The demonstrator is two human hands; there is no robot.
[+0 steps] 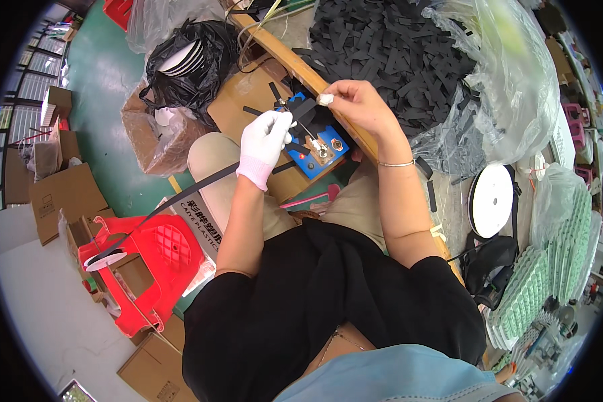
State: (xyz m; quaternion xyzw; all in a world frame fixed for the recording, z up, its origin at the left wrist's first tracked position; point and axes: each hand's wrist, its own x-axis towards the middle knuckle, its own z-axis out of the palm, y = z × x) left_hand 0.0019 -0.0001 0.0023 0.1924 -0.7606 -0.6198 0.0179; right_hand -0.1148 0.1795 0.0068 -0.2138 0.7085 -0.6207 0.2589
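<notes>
slanting down-left; long black strap (197,186)

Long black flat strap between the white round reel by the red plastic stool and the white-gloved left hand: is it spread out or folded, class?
Spread out: the strap runs nearly straight from the reel toward the left hand, with no visible fold.

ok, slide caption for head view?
White-gloved left hand and ungloved right hand over a blue box-shaped device, a flat black strap running toward a red plastic stool.
</notes>
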